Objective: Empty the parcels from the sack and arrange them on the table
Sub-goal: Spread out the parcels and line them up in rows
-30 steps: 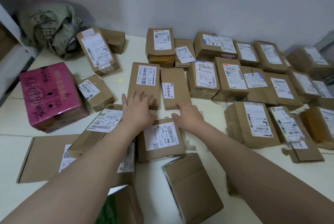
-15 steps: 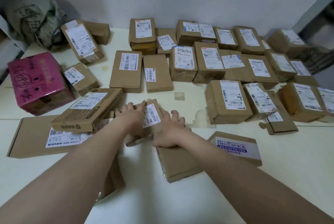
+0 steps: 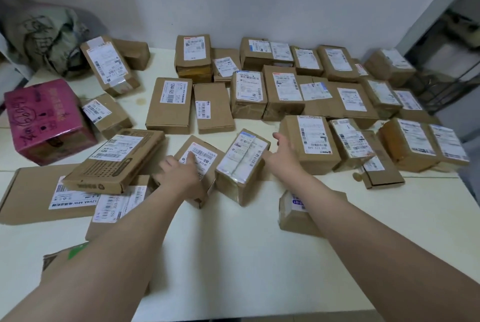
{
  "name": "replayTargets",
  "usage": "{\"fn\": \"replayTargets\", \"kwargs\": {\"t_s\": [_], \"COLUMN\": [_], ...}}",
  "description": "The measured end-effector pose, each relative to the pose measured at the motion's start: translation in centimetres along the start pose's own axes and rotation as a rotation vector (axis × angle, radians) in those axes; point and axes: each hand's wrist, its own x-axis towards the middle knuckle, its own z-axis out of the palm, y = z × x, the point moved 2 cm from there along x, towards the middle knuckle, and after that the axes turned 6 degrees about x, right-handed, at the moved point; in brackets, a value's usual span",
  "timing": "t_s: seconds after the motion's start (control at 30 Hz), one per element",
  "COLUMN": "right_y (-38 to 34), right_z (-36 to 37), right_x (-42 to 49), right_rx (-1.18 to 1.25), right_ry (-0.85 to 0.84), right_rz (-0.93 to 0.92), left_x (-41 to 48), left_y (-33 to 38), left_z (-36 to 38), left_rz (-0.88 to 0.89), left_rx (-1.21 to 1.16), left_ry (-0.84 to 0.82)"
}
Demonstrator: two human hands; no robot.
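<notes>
A taped parcel (image 3: 242, 165) stands on the worktop (image 3: 233, 256) between the hands: left hand (image 3: 181, 173) flat, fingers spread, on the neighbouring small parcel (image 3: 200, 163) (label up); right hand (image 3: 281, 154) open, touching the taped parcel's side.

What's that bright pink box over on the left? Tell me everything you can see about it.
The pink box is a cardboard carton, the only one that is not brown. It sits on the white table near its left edge. It has dark handwritten scrawl, small printed symbols and gold lettering on top, and looks wrapped in glossy tape. A small brown parcel sits close against its right side. No hand touches it.
</notes>
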Motion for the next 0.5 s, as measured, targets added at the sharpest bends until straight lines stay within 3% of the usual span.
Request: {"fn": "replayTargets", "kwargs": {"t_s": [0.2,0.37,0.5], "right_y": [-0.3,-2.2,-1.8], "right_z": [2.3,1.8,2.1], "right_x": [-1.3,-1.4,-0.6], "right_rx": [-0.13,-0.551,-0.863], "right_ry": [-0.185,-0.115,-0.391], "right_rz": [0.025,-0.383,-0.504], "left_x": [0.1,1.1,1.5], "left_y": [1.8,2.0,2.8], "left_z": [-0.3,-0.3,-1.0], "left_rz": [0.016,0.043,0.101], "left_rx": [-0.093,-0.153,-0.07], "left_ry": [0.067,0.136,-0.017]}}
